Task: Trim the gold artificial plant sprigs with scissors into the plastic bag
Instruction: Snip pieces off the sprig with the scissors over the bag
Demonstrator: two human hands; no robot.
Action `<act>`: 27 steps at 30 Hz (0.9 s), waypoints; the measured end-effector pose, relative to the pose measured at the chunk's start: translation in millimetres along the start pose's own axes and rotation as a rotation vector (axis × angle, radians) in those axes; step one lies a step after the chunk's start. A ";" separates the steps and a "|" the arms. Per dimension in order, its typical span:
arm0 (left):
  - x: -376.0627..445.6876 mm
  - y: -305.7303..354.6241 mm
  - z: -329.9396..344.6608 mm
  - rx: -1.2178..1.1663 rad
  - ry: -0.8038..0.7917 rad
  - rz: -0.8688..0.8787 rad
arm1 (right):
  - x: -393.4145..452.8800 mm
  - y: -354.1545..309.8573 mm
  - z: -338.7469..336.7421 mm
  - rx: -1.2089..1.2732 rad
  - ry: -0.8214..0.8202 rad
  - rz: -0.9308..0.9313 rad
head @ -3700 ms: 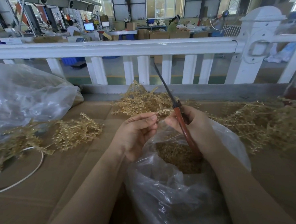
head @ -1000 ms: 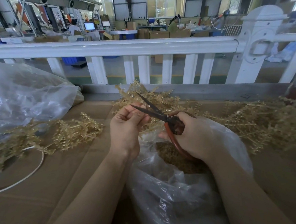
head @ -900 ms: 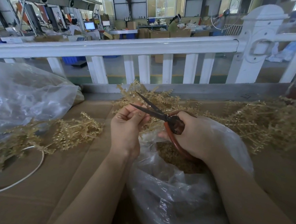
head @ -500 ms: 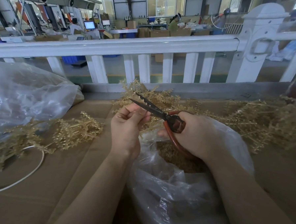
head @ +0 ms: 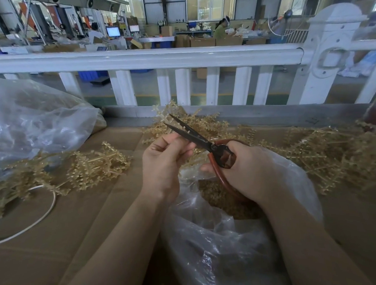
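My right hand (head: pixel 247 167) grips red-handled scissors (head: pixel 204 140) whose dark blades point up and left, slightly parted. My left hand (head: pixel 164 161) pinches a small gold sprig piece right at the blades; the piece is mostly hidden by the fingers. Both hands hover over the mouth of a clear plastic bag (head: pixel 220 238) that holds cut gold bits (head: pixel 220 197). Piles of gold sprigs lie behind the hands (head: pixel 203 124), to the left (head: pixel 92 164) and to the right (head: pixel 335 154).
The work surface is brown cardboard (head: pixel 78 224). A large crumpled clear bag (head: pixel 29 122) sits at the left, with a white cord (head: pixel 34 220) looping below it. A white railing (head: pixel 156 59) runs across the far edge.
The scissors swung from pointing straight up to pointing left at my left hand's fingers. Over the last second the blades have closed partway and lifted slightly.
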State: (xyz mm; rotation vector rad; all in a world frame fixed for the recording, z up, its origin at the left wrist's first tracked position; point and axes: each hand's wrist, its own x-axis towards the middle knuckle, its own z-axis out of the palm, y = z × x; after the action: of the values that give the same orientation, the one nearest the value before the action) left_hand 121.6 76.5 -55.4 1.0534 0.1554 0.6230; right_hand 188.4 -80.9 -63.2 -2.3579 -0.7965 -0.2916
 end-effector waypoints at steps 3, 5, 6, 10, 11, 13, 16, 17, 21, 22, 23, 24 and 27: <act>-0.8 0.3 0.1 -0.026 -0.038 -0.013 | -0.4 0.3 0.5 0.015 0.019 -0.015; -0.5 0.0 -1.0 -0.054 -0.053 -0.021 | -0.1 1.0 2.0 0.011 0.020 -0.019; -0.1 0.0 -1.7 -0.063 -0.056 -0.030 | 0.2 1.1 2.8 0.011 0.019 -0.018; 0.1 0.1 -2.2 -0.082 -0.076 -0.055 | 1.6 2.2 6.2 0.041 0.024 -0.011; 0.1 0.5 -2.8 -0.087 -0.076 -0.057 | 2.0 2.6 6.5 0.041 0.020 -0.009; 1.3 0.5 -4.5 -0.085 -0.083 -0.059 | 2.3 3.5 6.2 0.039 0.009 -0.013; 2.0 0.5 -6.1 -0.035 -0.123 -0.066 | 1.5 3.9 5.2 0.048 0.013 -0.028; 2.2 0.1 -6.3 -0.018 -0.138 -0.071 | 1.1 3.7 4.7 0.054 0.020 -0.032; 2.3 0.4 -6.9 -0.011 -0.182 -0.094 | 1.1 4.0 4.4 0.059 0.035 -0.051; 2.6 0.6 -7.3 -0.016 -0.187 -0.099 | 1.4 4.3 5.0 0.052 0.039 -0.058; 2.8 0.9 -7.9 -0.020 -0.191 -0.102 | 1.4 4.9 5.7 0.047 0.045 -0.064; 2.9 1.2 -8.3 -0.022 -0.193 -0.104 | 1.6 5.4 6.2 0.045 0.054 -0.066; 2.8 1.1 -8.6 -0.028 -0.195 -0.104 | 1.7 7.4 7.7 0.054 0.060 -0.053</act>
State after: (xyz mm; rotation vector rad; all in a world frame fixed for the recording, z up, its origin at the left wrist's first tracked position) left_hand 119.9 85.0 -58.3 1.0655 0.0308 0.4243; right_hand 194.3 -79.8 -72.2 -2.2692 -0.8288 -0.3572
